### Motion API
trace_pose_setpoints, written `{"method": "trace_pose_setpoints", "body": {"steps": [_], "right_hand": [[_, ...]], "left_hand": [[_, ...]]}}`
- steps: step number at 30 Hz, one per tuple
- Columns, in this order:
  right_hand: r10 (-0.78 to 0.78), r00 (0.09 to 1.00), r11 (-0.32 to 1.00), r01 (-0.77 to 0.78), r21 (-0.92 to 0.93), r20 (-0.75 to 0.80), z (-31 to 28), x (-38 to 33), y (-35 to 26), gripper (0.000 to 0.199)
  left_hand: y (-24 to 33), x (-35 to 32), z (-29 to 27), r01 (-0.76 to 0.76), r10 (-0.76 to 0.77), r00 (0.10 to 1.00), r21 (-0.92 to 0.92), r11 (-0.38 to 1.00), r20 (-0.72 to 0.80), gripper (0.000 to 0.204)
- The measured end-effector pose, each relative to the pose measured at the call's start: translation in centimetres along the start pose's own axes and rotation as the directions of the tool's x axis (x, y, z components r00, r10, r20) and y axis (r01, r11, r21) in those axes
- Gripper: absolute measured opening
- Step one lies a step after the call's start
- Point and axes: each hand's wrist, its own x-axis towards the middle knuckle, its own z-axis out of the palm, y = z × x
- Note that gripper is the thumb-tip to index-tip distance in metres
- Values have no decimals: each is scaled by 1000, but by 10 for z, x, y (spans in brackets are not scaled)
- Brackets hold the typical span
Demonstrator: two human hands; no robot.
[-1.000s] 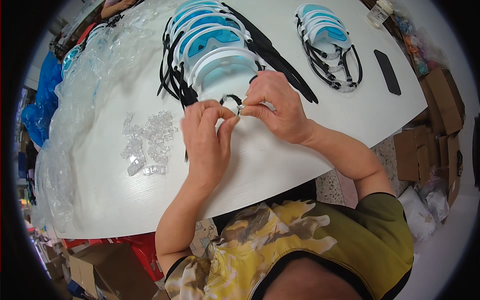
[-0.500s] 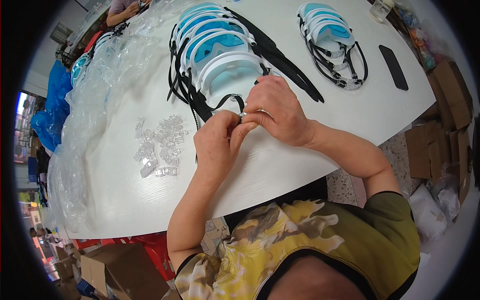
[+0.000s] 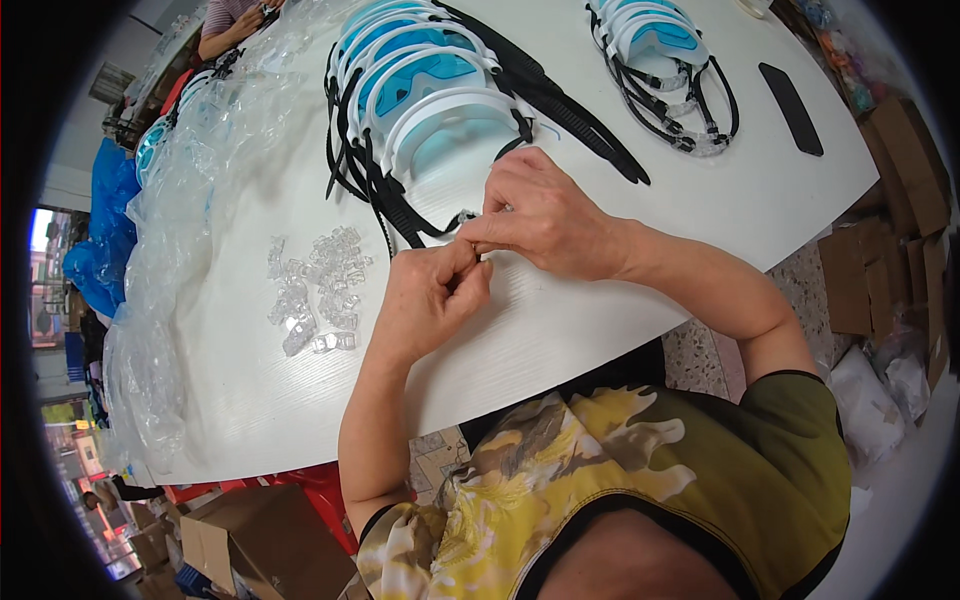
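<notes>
Both hands meet at the table's near middle. Right hand (image 3: 545,215) pinches a small clear buckle (image 3: 466,217) at its fingertips, fingers closed on it. Left hand (image 3: 432,300) sits just below and left of the right, thumb and forefinger pressed together at the same spot; what they grip is hidden, probably the end of the black strap (image 3: 405,215). That strap runs up and left from the fingertips into the stack of blue goggles (image 3: 425,85) just beyond the right hand. Pile of clear buckles (image 3: 315,285) lies left of the left hand, apart from it. Second goggle stack (image 3: 660,60) and a black phone (image 3: 790,108) are well beyond and right of the right hand. Crumpled clear plastic bags (image 3: 190,200) lie far left on the white table (image 3: 560,330). Buckle mostly covered by fingers, so its shape is unclear.

Versus half a second back: hands in the same pinch, same spot by the stack; only the view has shifted.
</notes>
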Motion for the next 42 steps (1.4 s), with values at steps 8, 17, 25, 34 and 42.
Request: {"method": "trace_pose_setpoints", "body": {"steps": [8, 17, 25, 34, 42], "right_hand": [[-64, 997, 998, 65, -2, 46, 3, 0, -1, 10], [-24, 996, 996, 16, 85, 91, -6, 4, 0, 12], [551, 778, 243, -497, 833, 303, -11, 5, 10, 21], [464, 763, -48, -485, 873, 449, -4, 2, 14, 18], [520, 747, 61, -516, 854, 414, -14, 7, 9, 19]], "left_hand": [[-7, 0, -13, 94, -59, 974, -153, 984, 219, 30], [-9, 0, -17, 216, -92, 940, -364, 906, 328, 29], [-13, 18, 16, -249, 250, 865, 61, 967, -435, 25], [-22, 19, 16, -165, 82, 932, -212, 963, -352, 26], [-17, 16, 14, -44, -162, 954, -651, 758, -252, 32]]}}
